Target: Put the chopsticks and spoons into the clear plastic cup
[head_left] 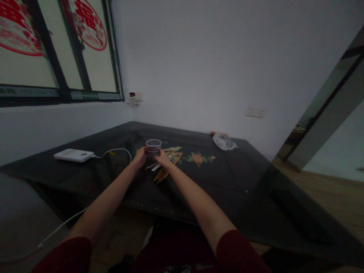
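a cup point(154, 148) is sitting over the table point(213, 193), the left hand point(140, 157) clamping its fingers on the 9 o'clock side, the right hand point(164, 158) on the 4 o'clock. sticks point(162, 175) are lying at its 5 o'clock, a bag point(223, 141) at 3.

A glossy black table point(210, 189) printed with peach flowers point(196, 157) spans the frame. Wooden chopsticks point(162, 174) and a white-handled utensil point(156, 167) lie together near the centre, a white power bank point(74, 155) with its cable point(122, 149) at left, and a crumpled clear plastic bag point(224, 141) right of centre, by the far edge.
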A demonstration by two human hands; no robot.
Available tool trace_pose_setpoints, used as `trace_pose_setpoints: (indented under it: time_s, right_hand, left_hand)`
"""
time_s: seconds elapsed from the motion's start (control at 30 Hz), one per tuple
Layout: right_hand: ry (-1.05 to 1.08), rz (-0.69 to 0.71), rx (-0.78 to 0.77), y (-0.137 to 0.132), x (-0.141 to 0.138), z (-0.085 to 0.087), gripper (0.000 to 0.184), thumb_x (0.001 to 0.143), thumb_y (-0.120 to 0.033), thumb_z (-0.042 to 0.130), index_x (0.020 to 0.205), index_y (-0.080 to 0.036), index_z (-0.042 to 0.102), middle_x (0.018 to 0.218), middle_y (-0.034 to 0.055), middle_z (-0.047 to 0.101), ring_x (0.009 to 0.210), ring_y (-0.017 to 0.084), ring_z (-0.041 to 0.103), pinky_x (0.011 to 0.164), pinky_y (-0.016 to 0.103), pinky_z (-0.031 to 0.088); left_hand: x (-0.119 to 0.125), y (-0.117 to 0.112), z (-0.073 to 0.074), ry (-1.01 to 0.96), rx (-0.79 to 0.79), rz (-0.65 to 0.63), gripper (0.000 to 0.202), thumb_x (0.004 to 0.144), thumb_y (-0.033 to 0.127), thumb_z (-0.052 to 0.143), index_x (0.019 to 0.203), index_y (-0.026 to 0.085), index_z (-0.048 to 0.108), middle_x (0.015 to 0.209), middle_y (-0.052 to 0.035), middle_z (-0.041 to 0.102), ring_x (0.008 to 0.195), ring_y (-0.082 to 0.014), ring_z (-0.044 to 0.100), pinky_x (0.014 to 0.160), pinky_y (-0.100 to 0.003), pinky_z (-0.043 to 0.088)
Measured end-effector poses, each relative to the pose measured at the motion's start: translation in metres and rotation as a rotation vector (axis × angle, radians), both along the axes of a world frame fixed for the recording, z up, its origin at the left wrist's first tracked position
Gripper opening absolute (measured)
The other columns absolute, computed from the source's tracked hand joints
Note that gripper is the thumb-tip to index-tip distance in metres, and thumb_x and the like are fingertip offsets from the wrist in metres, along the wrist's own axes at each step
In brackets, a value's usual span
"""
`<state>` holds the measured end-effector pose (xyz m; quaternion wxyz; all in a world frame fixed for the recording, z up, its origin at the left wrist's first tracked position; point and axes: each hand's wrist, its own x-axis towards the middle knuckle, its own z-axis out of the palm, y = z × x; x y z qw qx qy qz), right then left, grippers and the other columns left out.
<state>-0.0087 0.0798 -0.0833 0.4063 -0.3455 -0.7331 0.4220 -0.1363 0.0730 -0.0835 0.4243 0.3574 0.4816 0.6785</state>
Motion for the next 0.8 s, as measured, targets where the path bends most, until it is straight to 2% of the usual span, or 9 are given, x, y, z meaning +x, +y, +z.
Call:
trace_pose_setpoints:
  time_s: [0.1, 0.2, 0.37, 0.47, 0.6, 0.8]
  right_hand:
    - [0.037, -0.080, -0.049, -0.002, 0.006, 0.004, 0.049, 0.068, -0.008, 0.054, 0.116, -0.016, 0.052, 0.113, 0.0065, 0.064, 0.105, 0.021, 0.057, 0.097, 0.038, 0.042]
    - [0.103, -0.079, -0.051, -0.004, 0.017, 0.010, 0.053, 0.066, -0.004, 0.051, 0.118, -0.013, 0.050, 0.120, 0.0082, 0.061, 0.110, 0.019, 0.055, 0.099, 0.034, 0.039]
    - [0.205, -0.145, -0.031, -0.008, 0.055, 0.015, 0.064, 0.065, -0.002, 0.048, 0.127, -0.016, 0.044, 0.133, 0.0087, 0.051, 0.123, 0.018, 0.046, 0.105, 0.034, 0.034]
    - [0.201, -0.199, 0.016, -0.013, 0.088, 0.013, 0.069, 0.066, -0.006, 0.051, 0.132, -0.020, 0.040, 0.136, 0.0079, 0.047, 0.127, 0.020, 0.042, 0.108, 0.037, 0.030]
    - [0.199, -0.275, 0.099, -0.020, 0.136, 0.012, 0.071, 0.067, -0.009, 0.052, 0.135, -0.019, 0.037, 0.140, 0.0096, 0.043, 0.130, 0.021, 0.039, 0.110, 0.038, 0.029]
    - [0.212, -0.338, 0.088, -0.033, 0.209, 0.014, 0.072, 0.066, -0.014, 0.061, 0.133, -0.017, 0.037, 0.137, 0.0141, 0.044, 0.123, 0.023, 0.047, 0.106, 0.040, 0.035]
  left_hand:
    - [0.000, 0.000, 0.002, 0.002, 0.030, 0.011, 0.022, 0.067, 0.029, 0.048, 0.080, 0.015, 0.059, 0.077, -0.0043, 0.065, 0.074, -0.0153, 0.059, 0.064, -0.025, 0.043]
    - [0.006, -0.002, 0.006, 0.042, 0.090, -0.012, 0.029, 0.068, 0.032, 0.048, 0.089, 0.016, 0.060, 0.091, -0.0066, 0.067, 0.089, -0.0171, 0.060, 0.073, -0.027, 0.045]
    - [0.034, -0.009, 0.016, 0.106, 0.173, -0.195, 0.042, 0.068, 0.029, 0.049, 0.106, 0.016, 0.061, 0.120, -0.0103, 0.061, 0.113, -0.0223, 0.053, 0.086, -0.032, 0.045]
    - [0.062, -0.018, 0.022, 0.112, 0.189, -0.306, 0.048, 0.067, 0.021, 0.049, 0.114, 0.018, 0.060, 0.130, -0.0083, 0.055, 0.121, -0.0225, 0.048, 0.093, -0.035, 0.043]
    - [0.111, -0.032, 0.023, 0.164, 0.247, -0.400, 0.050, 0.072, 0.023, 0.050, 0.122, 0.019, 0.056, 0.131, -0.0082, 0.055, 0.121, -0.0234, 0.050, 0.100, -0.039, 0.040]
    - [0.184, -0.037, 0.015, 0.203, 0.290, -0.478, 0.052, 0.074, 0.017, 0.050, 0.126, 0.021, 0.052, 0.133, -0.0087, 0.053, 0.124, -0.0226, 0.048, 0.104, -0.039, 0.037]
